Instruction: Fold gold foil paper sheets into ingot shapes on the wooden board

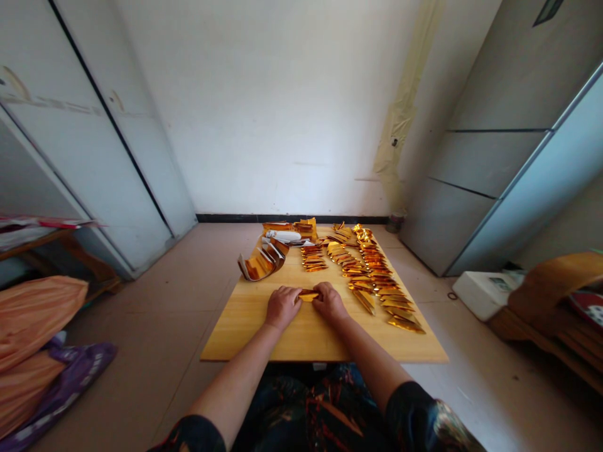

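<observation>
A small piece of folded gold foil paper (309,295) lies between my hands at the middle of the wooden table. My left hand (283,306) grips its left end, and my right hand (328,302) grips its right end, fingers closed on both sides. Just beyond the hands is a short row of folded gold pieces (313,258). To the right run long overlapping rows of folded gold pieces (379,270). Curled gold sheets (264,260) with pale backs sit to the left, past my left hand.
The wooden table (245,333) stands near a white wall (282,113). At its far edge are more gold sheets (308,227) and a white packet (284,236). A grey refrigerator (475,163) is on the right, beside a white box (483,294). Orange and purple bags (42,326) lie left.
</observation>
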The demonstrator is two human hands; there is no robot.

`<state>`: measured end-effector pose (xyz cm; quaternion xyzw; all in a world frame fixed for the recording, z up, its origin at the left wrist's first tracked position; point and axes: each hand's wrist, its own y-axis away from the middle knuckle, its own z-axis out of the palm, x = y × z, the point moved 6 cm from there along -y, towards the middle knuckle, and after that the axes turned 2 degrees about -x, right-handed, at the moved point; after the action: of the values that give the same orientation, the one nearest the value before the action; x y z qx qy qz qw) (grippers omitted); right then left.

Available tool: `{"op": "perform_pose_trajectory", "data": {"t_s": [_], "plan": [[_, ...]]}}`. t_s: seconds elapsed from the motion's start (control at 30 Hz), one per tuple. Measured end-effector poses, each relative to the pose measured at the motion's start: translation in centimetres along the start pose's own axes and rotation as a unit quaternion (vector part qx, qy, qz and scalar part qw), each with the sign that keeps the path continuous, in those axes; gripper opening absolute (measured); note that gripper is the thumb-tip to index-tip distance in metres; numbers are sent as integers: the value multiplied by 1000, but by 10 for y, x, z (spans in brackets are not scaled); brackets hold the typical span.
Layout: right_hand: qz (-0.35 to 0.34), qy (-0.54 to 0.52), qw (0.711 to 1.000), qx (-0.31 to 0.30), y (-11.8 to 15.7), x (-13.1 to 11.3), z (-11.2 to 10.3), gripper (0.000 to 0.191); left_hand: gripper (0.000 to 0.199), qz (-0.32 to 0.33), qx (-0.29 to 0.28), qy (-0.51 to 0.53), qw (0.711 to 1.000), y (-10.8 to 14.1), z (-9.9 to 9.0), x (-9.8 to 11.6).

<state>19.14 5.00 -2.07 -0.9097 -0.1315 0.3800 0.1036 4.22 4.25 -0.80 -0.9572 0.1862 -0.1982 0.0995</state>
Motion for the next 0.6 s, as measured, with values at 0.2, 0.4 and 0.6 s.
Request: {"op": "perform_pose_trajectory", "data": {"t_s": [0.2, 0.4, 0.6], "plan": [[-5, 5, 1000, 1, 0, -1, 0, 25, 21, 3, -4, -32, 999, 3, -3, 6], [2, 1, 1000, 2, 1, 0, 1, 27, 11, -12, 2, -8, 1000, -2, -7, 3], [-1, -31, 1000, -4, 2, 1, 3, 39, 9, -34, 7, 23, 999, -6, -6, -2]]}}
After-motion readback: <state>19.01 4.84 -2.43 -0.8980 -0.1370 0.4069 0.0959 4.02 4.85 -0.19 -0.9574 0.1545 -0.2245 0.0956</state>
